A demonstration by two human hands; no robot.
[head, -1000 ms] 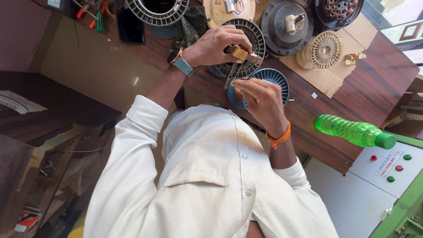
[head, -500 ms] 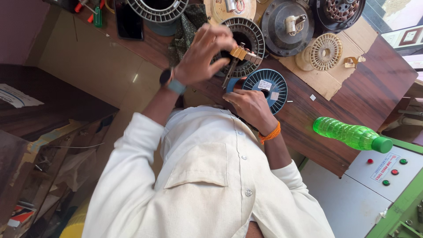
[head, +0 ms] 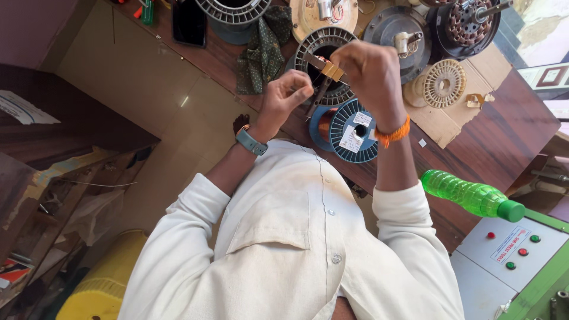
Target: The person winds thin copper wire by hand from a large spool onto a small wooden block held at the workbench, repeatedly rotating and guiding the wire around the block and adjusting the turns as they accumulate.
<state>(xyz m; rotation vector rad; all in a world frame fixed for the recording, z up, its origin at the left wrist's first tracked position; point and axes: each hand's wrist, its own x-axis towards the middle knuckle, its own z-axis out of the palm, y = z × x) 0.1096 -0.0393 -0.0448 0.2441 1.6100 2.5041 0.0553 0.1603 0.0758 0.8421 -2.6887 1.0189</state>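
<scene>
The small brass-coloured winding former (head: 331, 71) sits above the wooden bench (head: 474, 148), held up over the blue wire spool (head: 349, 129). Right hand (head: 370, 74) is closed around it from the far side, thumb and fingers pinched on the brass part, w/ a thin dark rod sticking out down-left toward the spool. Probably held raised like that so wire can feed straight up off the spool w/o snagging.

Left hand (head: 288, 98) is just left of the former, fingers curled into a loose fist, thumb against forefinger as if pinching something fine. Can't tell if a strand of wire is actually in it; too thin to see. Grey-blue watch on that wrist, orange band on the right wrist.

The spool lies on its side at the bench's near edge, copper wire visible btw its flanges, white label on the facing flange. Behind it, touching or nearly so, a round slotted stator core (head: 323, 50), empty in the middle. Further back from the spool: a dark motor housing (head: 394, 35) w/ a shaft, and a rotor (head: 465, 21) w/ copper windings. Right of the spool, a cream plastic bobbin (head: 443, 83) on cardboard. Left of it, a crumpled patterned cloth (head: 261, 50) and a black phone (head: 189, 21). Near right, a green plastic bottle (head: 471, 195) lies on its side.
</scene>
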